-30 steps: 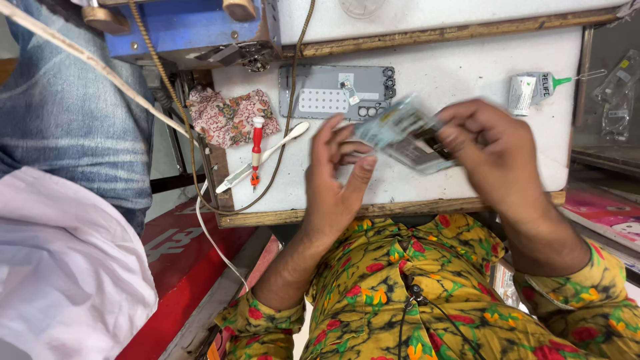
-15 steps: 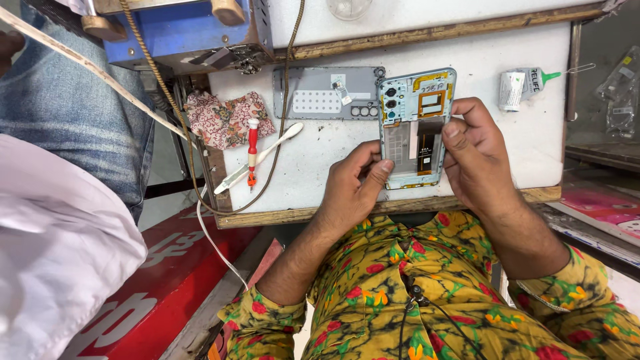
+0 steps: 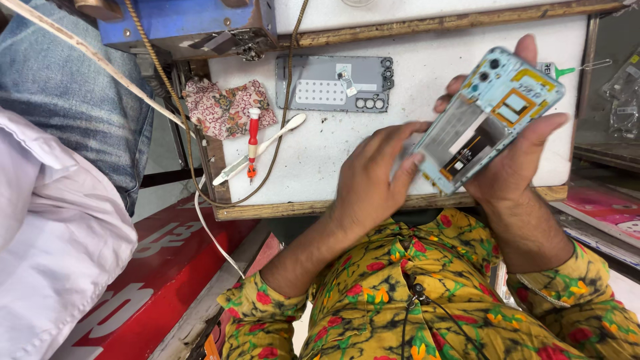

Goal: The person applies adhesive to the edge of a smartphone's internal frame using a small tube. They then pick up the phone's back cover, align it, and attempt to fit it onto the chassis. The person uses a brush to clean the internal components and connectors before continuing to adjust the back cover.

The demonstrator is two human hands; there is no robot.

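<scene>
Head view, looking down at my two hands over a white surface (image 3: 320,160). My right hand (image 3: 517,157) is closed around an opened phone body (image 3: 487,117), pale blue, held tilted with its camera end toward 1 o'clock; the thumb lies along its lower right edge and the fingers wrap behind, their tips showing past the upper edge. The inner side of the phone body faces me, showing a grey metal area, a dark strip and orange-framed parts. My left hand (image 3: 377,173) is half open, its fingertips touching the lower left end of the phone body at about 8 o'clock from its middle; it grips nothing else. On the surface, at 10 o'clock from my left hand, lies a grey back cover (image 3: 333,83) with camera holes. Further toward 9 o'clock lie a red-handled screwdriver (image 3: 253,143), a white plastic tool (image 3: 260,148) crossing beside it, and a floral cloth (image 3: 223,107). A cable (image 3: 287,100) runs down across the surface.
</scene>
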